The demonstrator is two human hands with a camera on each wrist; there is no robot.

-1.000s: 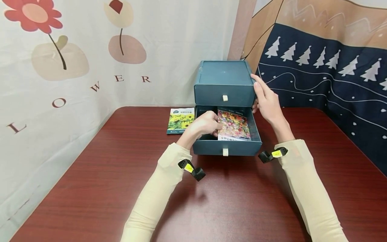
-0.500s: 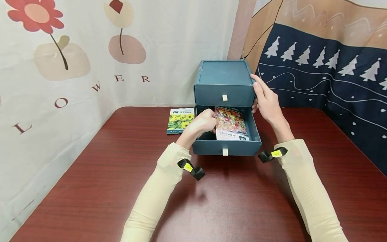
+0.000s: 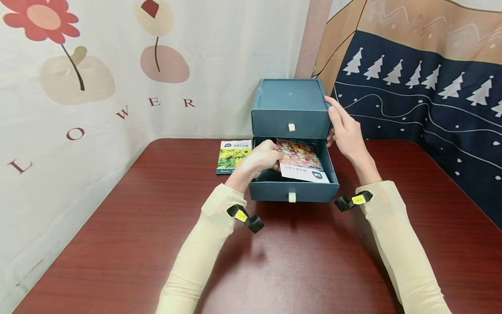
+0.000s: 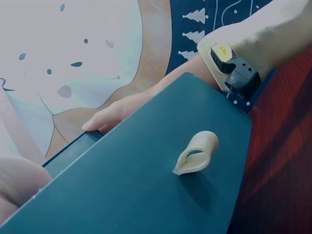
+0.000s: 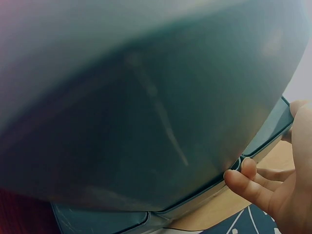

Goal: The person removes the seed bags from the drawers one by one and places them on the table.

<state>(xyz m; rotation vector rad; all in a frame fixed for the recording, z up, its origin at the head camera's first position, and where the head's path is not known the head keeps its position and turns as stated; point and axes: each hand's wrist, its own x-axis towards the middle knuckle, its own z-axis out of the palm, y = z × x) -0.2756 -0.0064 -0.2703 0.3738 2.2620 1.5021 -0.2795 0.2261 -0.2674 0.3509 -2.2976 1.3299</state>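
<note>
A seed packet with colourful flowers stands tilted in the pulled-out lower drawer of a blue two-drawer box. My left hand reaches over the drawer's left side and pinches the packet's left edge; its fingertips are partly hidden. Against the box's right side rests my right hand, its fingers fairly straight along the closed upper drawer. In the right wrist view, the fingers touch the box's edges. The left wrist view shows the lower drawer's front with its cream pull tab.
A second packet with yellow flowers lies on the dark red table, just left of the box. Behind are a pale flower-print curtain and a navy cloth with white trees.
The colourful packet has shifted left and turned in the drawer, its lower right corner now above the drawer's front rim. My left hand moved slightly left with it; the right hand stayed put.
</note>
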